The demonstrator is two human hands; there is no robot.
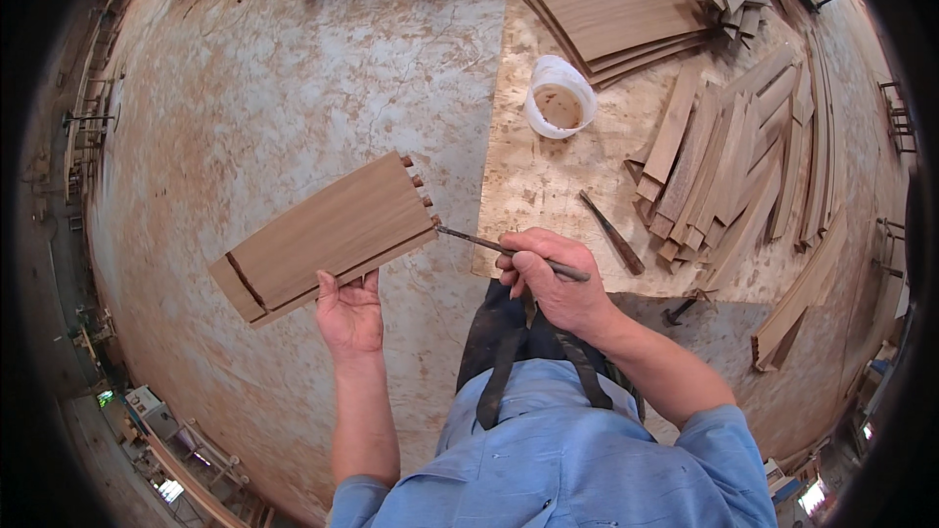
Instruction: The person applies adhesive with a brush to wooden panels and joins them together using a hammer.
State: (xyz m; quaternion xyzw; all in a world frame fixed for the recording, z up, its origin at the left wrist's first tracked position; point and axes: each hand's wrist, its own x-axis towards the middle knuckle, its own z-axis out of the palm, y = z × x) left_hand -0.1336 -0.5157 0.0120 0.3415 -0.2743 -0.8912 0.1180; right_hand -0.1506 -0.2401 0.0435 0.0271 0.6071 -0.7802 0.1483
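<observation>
Ok so, L to R. The wooden board (323,235) is up in the air off the left edge of the plywood top (528,186), long axis on a slant: far-left end lower in view, pegged end up & right. Left hand (350,318) is gripping it by the near long edge, approx mid-length, thumb on top, so that's the closer hand.

Key bit imo: the thin stick (469,236) points up-left from the right hand (558,284), its tip right at the board's near-right corner, just below the pegs (417,181). Can't tell if it's actually touching. Stick runs roughly crosswise to the board's length. Right hand has it pinched like a pencil, w/ the back end poking out past the thumb.

Counts, L to R: 1 board, 4 pegs afaict, 1 stick, 1 white tub (552,72) by the plywood's left edge w/ brownish stuff inside, a stack of panels (606,0) at the far edge (3+, edges overlap), 1 loose pointed tool (614,235) nr the near edge, then a pile of strips (714,156) toward the right edge, prob. 15+, too jumbled for an exact no.
</observation>
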